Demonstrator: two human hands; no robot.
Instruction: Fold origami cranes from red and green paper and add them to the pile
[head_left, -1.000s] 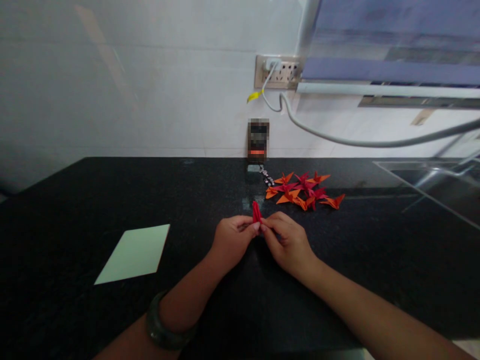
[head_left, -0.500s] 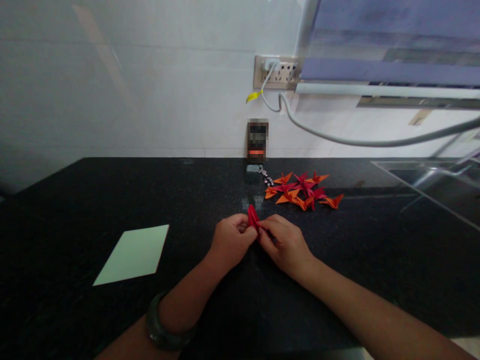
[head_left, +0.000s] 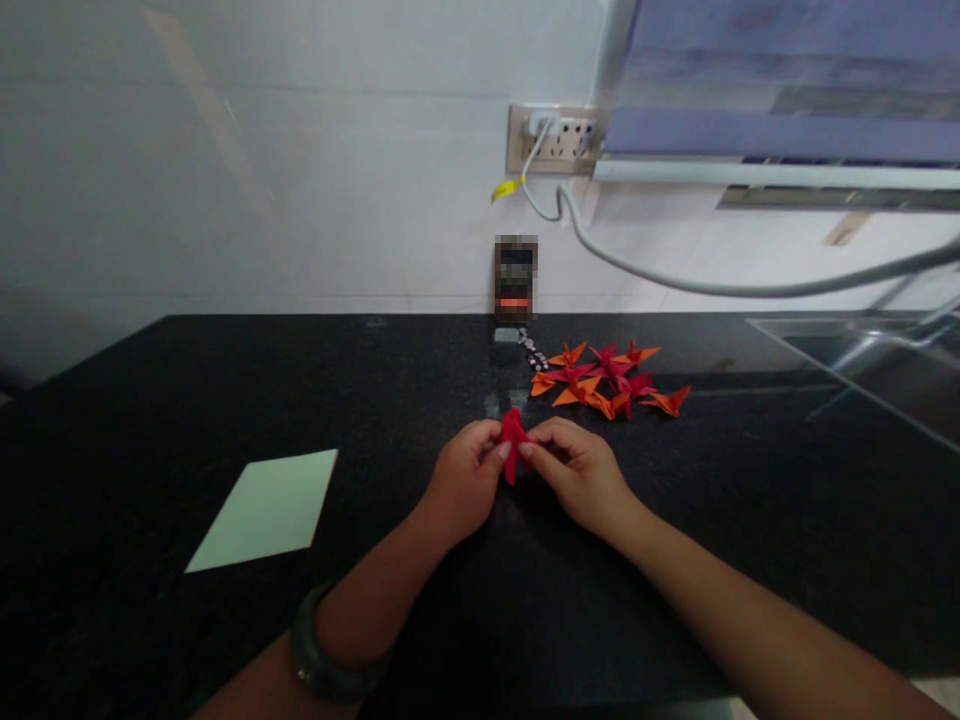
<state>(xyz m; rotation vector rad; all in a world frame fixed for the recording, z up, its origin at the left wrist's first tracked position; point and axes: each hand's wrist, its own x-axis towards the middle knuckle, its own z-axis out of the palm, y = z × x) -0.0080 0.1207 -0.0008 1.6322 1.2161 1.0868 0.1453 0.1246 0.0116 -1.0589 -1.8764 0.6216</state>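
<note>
Both hands (head_left: 463, 484) pinch creased red paper (head_left: 513, 428) — spiky folded figures (head_left: 615, 371) beyond its right, flat green paper (head_left: 266, 512) to its left.

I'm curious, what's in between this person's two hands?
A small piece of folded red paper lies between the left hand and the right hand, and both are pinching it. The head view shows this.

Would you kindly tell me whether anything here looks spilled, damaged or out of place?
Nothing stands out: the pale green sheet lies flat, the folded orange and red pieces sit loosely grouped, and the left hand and right hand hold red paper.
</note>
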